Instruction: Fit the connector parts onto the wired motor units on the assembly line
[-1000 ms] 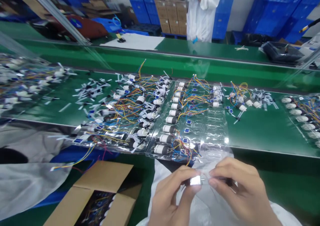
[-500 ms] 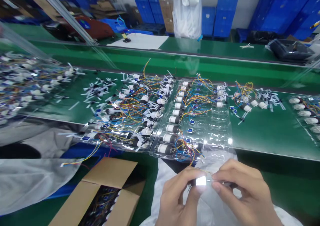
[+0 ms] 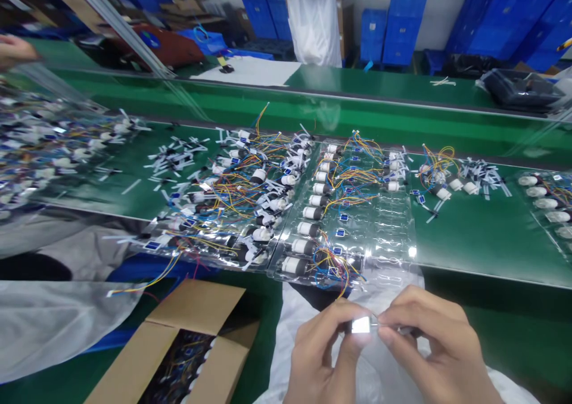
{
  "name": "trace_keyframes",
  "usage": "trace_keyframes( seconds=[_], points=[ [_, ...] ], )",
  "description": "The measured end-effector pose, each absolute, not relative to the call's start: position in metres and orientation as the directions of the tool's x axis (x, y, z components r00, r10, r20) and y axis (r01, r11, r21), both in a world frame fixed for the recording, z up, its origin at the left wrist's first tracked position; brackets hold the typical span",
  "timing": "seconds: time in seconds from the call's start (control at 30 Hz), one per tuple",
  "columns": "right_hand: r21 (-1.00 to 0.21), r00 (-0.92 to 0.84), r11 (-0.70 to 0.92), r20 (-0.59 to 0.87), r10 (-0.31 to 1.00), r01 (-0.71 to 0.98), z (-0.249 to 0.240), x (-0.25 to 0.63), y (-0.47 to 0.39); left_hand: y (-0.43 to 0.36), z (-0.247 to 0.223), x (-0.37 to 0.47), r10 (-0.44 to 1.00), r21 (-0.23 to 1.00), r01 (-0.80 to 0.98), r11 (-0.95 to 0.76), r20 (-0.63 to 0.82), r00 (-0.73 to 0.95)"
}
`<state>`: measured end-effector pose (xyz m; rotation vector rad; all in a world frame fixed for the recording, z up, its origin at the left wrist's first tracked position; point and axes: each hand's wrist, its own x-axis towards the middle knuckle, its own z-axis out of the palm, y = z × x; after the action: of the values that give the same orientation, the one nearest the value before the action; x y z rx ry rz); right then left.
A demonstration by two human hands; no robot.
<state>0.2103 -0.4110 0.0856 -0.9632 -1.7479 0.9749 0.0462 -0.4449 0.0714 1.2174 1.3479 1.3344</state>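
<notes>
Low in the head view, my left hand (image 3: 324, 347) pinches a small rectangular part (image 3: 361, 325) between thumb and forefinger. Its face glares bright white, so its details are lost. My right hand (image 3: 431, 338) is closed at the part's right edge, thumb and forefinger pressed together. A thin strand shows between the two sets of fingertips; what else the right fingers hold is hidden. Just beyond my hands lies a clear plastic tray (image 3: 388, 249) with white-and-black cylinders (image 3: 302, 247), coloured wires (image 3: 337, 267) and small blue-faced squares (image 3: 344, 217).
A fuller tray of wired cylinders (image 3: 261, 234) adjoins on the left. White-and-black strips (image 3: 179, 154) and more strips (image 3: 482, 174) lie on the green bench (image 3: 473, 231). An open carton (image 3: 210, 308) stands lower left. Beside it is a co-worker's sleeve (image 3: 58, 320); another person (image 3: 315, 22) stands beyond.
My hands stay nearly in place; the small part has shifted slightly right, towards my right fingertips. The person beyond has moved left. Another person's hand now shows at the far left edge.
</notes>
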Motion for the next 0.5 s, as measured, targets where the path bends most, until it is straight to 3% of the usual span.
trace_keyframes(
  seconds=[0.5],
  points=[
    [-0.864,-0.297,0.428,0.349,0.889,0.266,0.076,0.205,-0.413,-0.439,0.054,0.046,0.961,0.965,0.113,-0.237,0.25,-0.119]
  ],
)
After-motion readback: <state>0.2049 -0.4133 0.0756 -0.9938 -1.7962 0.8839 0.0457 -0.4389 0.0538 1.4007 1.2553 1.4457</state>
